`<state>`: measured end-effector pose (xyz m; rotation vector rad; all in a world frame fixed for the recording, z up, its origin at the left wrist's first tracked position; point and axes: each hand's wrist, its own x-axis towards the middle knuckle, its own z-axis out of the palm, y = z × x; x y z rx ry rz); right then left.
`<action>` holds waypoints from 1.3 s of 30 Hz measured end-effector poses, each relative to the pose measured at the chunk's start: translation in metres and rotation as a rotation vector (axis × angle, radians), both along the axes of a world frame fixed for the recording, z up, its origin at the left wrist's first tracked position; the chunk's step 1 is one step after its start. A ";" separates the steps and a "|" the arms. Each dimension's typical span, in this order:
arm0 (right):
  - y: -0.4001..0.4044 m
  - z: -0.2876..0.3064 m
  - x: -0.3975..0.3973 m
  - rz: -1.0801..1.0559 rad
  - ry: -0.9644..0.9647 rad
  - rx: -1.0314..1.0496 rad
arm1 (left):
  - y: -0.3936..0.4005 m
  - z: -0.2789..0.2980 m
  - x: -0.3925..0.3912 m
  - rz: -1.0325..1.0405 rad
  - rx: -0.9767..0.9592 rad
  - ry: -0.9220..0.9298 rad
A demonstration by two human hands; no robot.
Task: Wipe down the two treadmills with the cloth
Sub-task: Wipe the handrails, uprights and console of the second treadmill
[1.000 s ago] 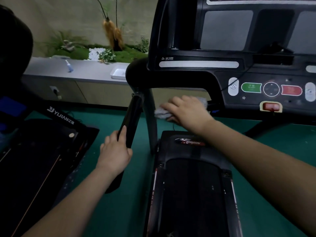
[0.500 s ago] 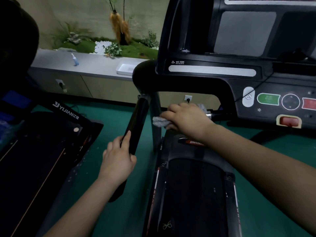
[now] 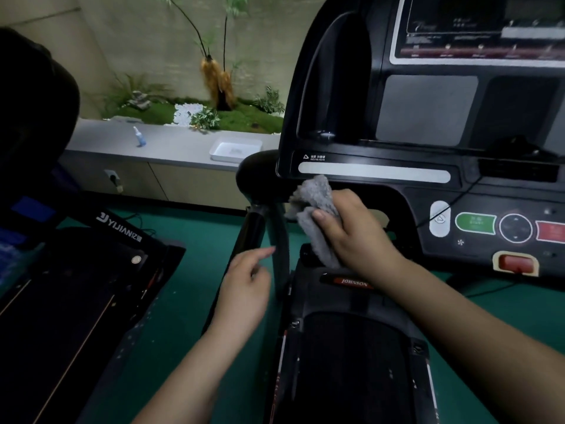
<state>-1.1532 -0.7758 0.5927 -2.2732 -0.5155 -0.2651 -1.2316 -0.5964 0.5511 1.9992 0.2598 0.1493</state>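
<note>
Green gym flooring (image 3: 189, 301) is seen below as the grey cloth (image 3: 315, 215) is pinched in the right hand (image 3: 351, 228) under the Johnson treadmill console (image 3: 428, 117), the left hand (image 3: 244, 289) held loosely open, so the start button (image 3: 475, 223) could be pressed accidentally.

You have 1 head view, looking forward and down, close over the treadmill (image 3: 351, 347) deck and console.

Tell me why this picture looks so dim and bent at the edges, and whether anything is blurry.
Head view: the room is dimly lit, so the left treadmill is nearly black; the wide-angle lens bows the console frame; the left hand is slightly smeared; the right hand and grey cloth look sharper; the display text is too soft to read.
</note>
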 end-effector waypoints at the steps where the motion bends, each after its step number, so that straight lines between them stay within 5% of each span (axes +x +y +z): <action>1: 0.008 0.004 -0.001 0.039 -0.016 0.056 | -0.012 0.019 0.008 -0.012 -0.359 0.060; 3: 0.019 0.008 0.000 0.141 -0.052 0.069 | -0.025 0.045 0.025 -0.073 -0.944 0.227; 5: 0.025 0.007 0.004 0.283 -0.056 -0.071 | -0.028 0.059 0.037 -0.113 -1.235 0.303; 9: 0.011 0.019 0.019 0.401 0.003 -0.125 | -0.032 0.076 0.057 -0.139 -1.351 0.239; 13: -0.043 0.053 0.048 0.186 -0.148 -0.011 | -0.029 0.100 0.087 -0.142 -1.317 0.037; 16: -0.099 0.060 0.075 -0.053 -0.206 -0.156 | -0.034 0.126 0.121 0.017 -0.967 -0.260; 20: -0.130 0.052 0.085 -0.096 -0.236 -0.418 | -0.064 0.127 0.181 -0.062 0.183 -0.545; 23: -0.137 0.055 0.087 -0.047 -0.239 -0.437 | -0.083 0.092 0.197 -0.289 0.901 -0.448; 34: -0.150 0.057 0.095 -0.055 -0.206 -0.430 | -0.089 0.094 0.207 -0.351 0.954 -0.270; 39: -0.151 0.059 0.094 -0.060 -0.177 -0.429 | -0.094 0.108 0.222 -0.367 0.983 0.000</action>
